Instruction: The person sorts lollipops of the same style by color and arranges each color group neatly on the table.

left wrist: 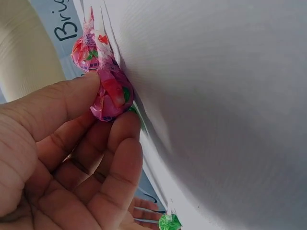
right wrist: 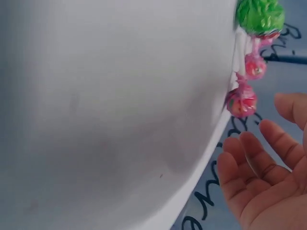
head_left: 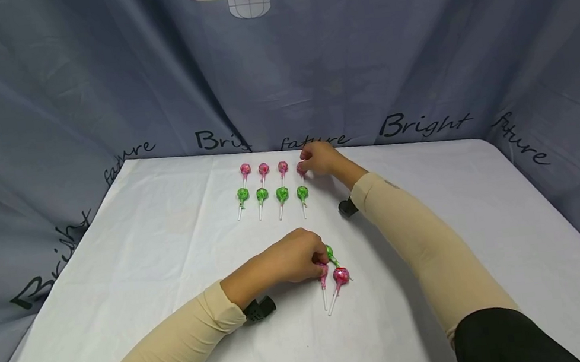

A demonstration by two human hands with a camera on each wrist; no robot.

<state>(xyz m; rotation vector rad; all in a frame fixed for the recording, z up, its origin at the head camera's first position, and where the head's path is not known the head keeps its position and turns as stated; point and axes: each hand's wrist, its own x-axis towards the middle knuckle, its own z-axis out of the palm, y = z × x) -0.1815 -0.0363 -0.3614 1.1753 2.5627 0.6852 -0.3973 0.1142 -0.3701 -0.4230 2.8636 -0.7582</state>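
Between thumb and fingers, my left hand (head_left: 295, 257) pinches a pink-wrapped lollipop (left wrist: 113, 98) by its candy head; its white stick points toward me in the head view. Beside it lie another pink lollipop (head_left: 341, 276) and a green lollipop (head_left: 332, 255), the latter partly covered by the hand. At the far side, my right hand (head_left: 324, 159) is by the rightmost pink lollipop (head_left: 300, 169) of a row. In the right wrist view, its fingers (right wrist: 256, 155) are spread and apart from the nearest pink lollipop (right wrist: 243, 102).
Several pink lollipops (head_left: 264, 169) form the back row, with several green lollipops (head_left: 282, 194) in a row in front. All lie on a white-covered table (head_left: 176, 218). A grey printed curtain (head_left: 363, 65) hangs behind the table and along its sides.
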